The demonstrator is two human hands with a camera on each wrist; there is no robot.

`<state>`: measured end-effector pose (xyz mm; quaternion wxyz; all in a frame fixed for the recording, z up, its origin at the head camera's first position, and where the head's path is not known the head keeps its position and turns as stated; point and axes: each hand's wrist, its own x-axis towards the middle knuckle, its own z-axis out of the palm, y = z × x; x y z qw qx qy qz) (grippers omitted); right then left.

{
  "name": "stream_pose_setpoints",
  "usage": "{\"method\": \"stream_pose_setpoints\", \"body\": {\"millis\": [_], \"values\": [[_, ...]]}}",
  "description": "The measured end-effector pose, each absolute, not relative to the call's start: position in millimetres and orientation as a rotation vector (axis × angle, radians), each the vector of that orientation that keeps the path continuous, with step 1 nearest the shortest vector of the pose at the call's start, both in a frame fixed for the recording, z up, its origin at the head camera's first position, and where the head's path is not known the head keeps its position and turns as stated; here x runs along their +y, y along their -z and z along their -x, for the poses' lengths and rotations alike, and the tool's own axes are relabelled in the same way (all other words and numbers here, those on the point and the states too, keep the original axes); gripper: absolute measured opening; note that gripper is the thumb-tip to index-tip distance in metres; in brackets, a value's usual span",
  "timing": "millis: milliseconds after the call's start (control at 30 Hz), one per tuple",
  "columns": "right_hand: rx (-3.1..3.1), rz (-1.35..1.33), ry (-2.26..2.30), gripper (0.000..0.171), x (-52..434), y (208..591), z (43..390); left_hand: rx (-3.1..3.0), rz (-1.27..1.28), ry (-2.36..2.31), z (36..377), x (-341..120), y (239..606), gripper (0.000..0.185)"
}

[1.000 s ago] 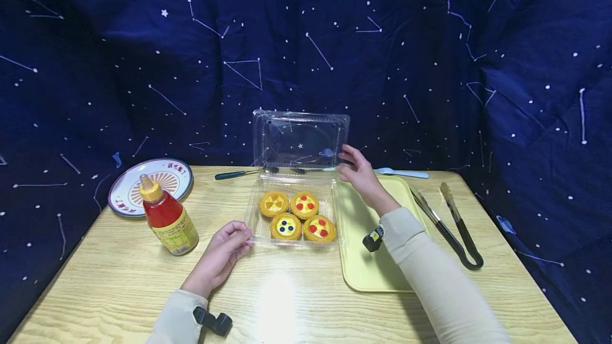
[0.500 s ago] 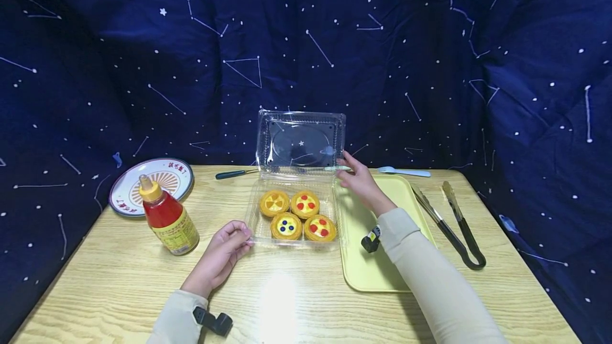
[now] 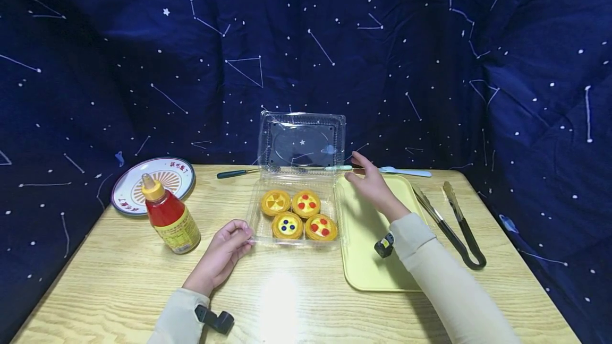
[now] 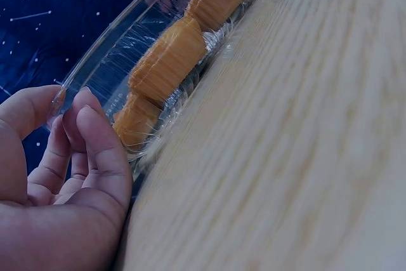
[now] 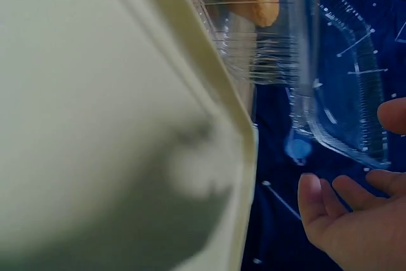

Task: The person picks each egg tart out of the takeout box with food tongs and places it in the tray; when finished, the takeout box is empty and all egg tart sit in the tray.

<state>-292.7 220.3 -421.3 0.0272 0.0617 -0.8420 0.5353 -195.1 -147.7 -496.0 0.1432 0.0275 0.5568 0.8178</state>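
**Four tarts sitting in an opened clamshell, none lifted out**

Four decorated tarts are lying in the base of the clear clamshell box, which is standing mid-table beside the pale yellow tray. Its lid is standing upright against the dark backdrop, so the opening looks done; the tray is bearing no tart, and the tongs are lying untouched to its right, so any moving of tarts seems not yet begun.

The left hand is resting on the table at the box's near left corner, its fingertips pinching the plastic rim. The right hand is hovering over the tray's far end, just beside the lid's right edge, fingers loosely spread and holding nothing; it is not touching the lid.
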Motion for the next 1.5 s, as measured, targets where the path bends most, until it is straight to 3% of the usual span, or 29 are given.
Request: {"method": "stream_pose_setpoints", "body": {"millis": [533, 1500], "values": [[-2.679, -0.356, -1.363, 0.058, 267.6, 398.0, 230.2, 1.601, -0.095, -2.376, 194.9, -147.4, 496.7, 0.008], [-2.771, -0.192, -0.963, 0.061, 367.3, 424.3, 171.1, 1.597, -0.136, -2.369, 195.0, -148.2, 496.6, 0.007]]}}
